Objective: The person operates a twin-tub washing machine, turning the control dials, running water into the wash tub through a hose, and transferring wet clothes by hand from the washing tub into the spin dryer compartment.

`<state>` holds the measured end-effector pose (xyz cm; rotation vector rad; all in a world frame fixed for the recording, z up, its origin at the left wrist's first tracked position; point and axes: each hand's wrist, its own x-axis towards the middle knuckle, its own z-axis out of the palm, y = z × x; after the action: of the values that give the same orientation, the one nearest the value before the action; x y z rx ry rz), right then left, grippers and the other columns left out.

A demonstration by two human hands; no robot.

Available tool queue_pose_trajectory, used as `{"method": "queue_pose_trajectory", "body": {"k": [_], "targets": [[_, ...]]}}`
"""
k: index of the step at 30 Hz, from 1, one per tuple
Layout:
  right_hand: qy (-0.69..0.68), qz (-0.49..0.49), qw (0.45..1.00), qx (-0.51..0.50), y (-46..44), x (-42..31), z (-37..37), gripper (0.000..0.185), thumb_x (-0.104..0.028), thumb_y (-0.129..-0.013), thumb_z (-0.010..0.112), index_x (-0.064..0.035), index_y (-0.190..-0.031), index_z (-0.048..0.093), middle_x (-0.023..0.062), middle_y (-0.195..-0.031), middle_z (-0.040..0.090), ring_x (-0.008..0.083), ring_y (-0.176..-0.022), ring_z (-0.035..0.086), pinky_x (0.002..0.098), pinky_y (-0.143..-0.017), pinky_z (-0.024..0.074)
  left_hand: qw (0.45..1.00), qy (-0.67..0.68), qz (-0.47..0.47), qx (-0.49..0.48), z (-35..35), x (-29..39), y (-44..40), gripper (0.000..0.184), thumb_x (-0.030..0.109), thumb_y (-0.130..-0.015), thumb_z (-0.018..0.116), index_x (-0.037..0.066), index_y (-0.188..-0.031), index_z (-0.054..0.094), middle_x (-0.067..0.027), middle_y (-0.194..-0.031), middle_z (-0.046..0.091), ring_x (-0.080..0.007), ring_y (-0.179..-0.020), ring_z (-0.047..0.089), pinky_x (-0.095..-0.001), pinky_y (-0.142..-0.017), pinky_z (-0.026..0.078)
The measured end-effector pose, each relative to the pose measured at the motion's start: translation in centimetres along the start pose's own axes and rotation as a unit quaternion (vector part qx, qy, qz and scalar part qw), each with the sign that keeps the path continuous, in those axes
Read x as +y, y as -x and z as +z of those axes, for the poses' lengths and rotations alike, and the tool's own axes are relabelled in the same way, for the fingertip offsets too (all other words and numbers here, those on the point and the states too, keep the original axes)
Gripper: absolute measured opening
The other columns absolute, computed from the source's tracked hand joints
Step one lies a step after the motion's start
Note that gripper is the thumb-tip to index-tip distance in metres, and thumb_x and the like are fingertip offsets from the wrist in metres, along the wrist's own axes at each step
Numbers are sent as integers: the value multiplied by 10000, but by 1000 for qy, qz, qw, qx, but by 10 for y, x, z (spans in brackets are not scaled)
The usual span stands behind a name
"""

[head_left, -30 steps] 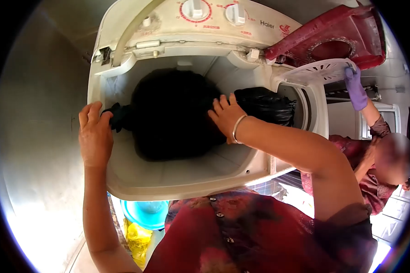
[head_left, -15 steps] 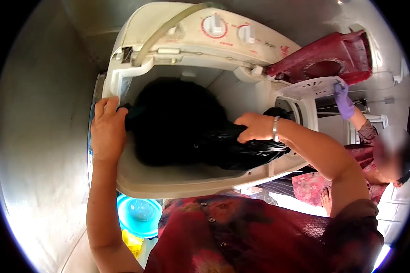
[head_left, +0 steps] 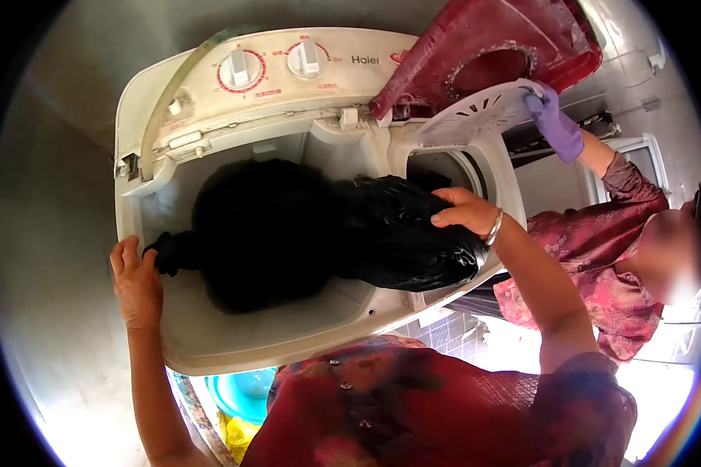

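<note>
A black shiny bag or cloth point(head_left: 397, 233) stretches from the wide tub of a white twin-tub washing machine point(head_left: 265, 342) over the divider toward the round spin opening. My right hand point(head_left: 466, 214), with a bracelet at the wrist, grips its right end, thumb and fingers closed on it. At the tub's left rim is my left hand point(head_left: 138, 280), its fingers curled over the edge beside a dark cloth end point(head_left: 171, 253). Whether the fingers hold that end is hard to make out. A large dark mass point(head_left: 257, 233) fills the middle of the tub.
A co-worker's purple-gloved hand point(head_left: 555, 124) holds up the white slotted lid point(head_left: 479, 113). Behind it stands a raised red lid point(head_left: 498, 54). A hose point(head_left: 171, 101) runs down the panel's left side. Below the machine are a blue basin point(head_left: 241, 393) and yellow plastic point(head_left: 241, 432).
My right hand has moved right from the tub to the spin side, drawing the black material with it. My left hand stays at the left rim. The view has shifted.
</note>
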<state>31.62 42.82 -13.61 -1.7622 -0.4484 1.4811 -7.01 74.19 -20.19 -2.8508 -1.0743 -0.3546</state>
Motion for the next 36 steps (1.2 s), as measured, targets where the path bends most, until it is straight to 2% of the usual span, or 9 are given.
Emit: {"method": "queue_pose_trajectory", "body": {"k": [5,10,16,18,22,24,28,33,36], "targets": [[43,-35,998,-22,-14,5,-6,421,-131,-721,642,51,-1085,535,70,-925,599,128,-833,549,253,-784,432,996,-40,52,-66,-7,44,-6,250,129,-660,695,99,-902,637,-93,-1113,503,-288,-1093,441,-449,-958,321],[52,-39,998,-21,-17,8,-8,443,-111,-718,662,41,-1112,526,36,-926,597,76,-800,552,212,-747,455,906,389,63,-156,27,151,-25,248,123,-748,638,83,-990,596,-96,-1009,573,-277,-799,586,-353,-694,485],[66,-59,996,-9,-12,4,3,343,-83,-737,631,32,-1051,557,25,-866,599,73,-787,537,237,-735,445,813,575,11,-91,60,229,-63,396,-52,-718,620,31,-1097,536,-120,-1182,483,-170,-662,554,-242,-647,471],[103,-69,992,1,-9,5,6,325,-81,-729,641,25,-1026,564,33,-867,600,70,-802,530,239,-747,442,816,569,5,-102,80,230,-64,313,-76,-725,601,13,-1023,560,-98,-1151,509,-143,-727,568,-229,-680,469],[199,-171,965,15,-4,3,12,329,-64,-716,654,28,-1018,560,32,-872,561,107,-766,543,238,-727,446,608,787,-105,-16,79,217,-62,262,-176,-715,494,19,-874,565,-75,-1095,532,-144,-936,541,-240,-812,440],[392,-283,874,54,-2,-1,15,333,-80,-681,661,9,-990,575,76,-807,522,188,-725,539,272,-691,437,538,838,-91,2,56,203,-63,246,-181,-731,503,31,-844,557,-83,-1122,519,-139,-977,519,-250,-854,421],[375,-282,880,74,-1,0,21,316,-137,-686,658,-10,-963,574,131,-774,476,326,-730,492,343,-665,421,514,854,-75,35,35,185,-59,232,-170,-746,524,40,-841,552,-92,-1149,508,-134,-994,510,-259,-879,411],[130,-165,967,141,3,-2,12,304,-205,-841,560,41,-1019,565,27,-806,589,66,-755,492,229,-710,420,482,867,-118,48,34,165,-50,168,-96,-789,558,59,-855,554,-90,-1113,535,-135,-934,535,-274,-835,450],[84,-135,979,125,-1,4,-9,358,-209,-876,538,64,-1107,520,3,-903,587,61,-794,515,205,-732,423,508,843,-175,23,21,152,-44,125,-43,-802,585,58,-870,554,-75,-1017,582,-128,-816,563,-266,-737,482]]}}
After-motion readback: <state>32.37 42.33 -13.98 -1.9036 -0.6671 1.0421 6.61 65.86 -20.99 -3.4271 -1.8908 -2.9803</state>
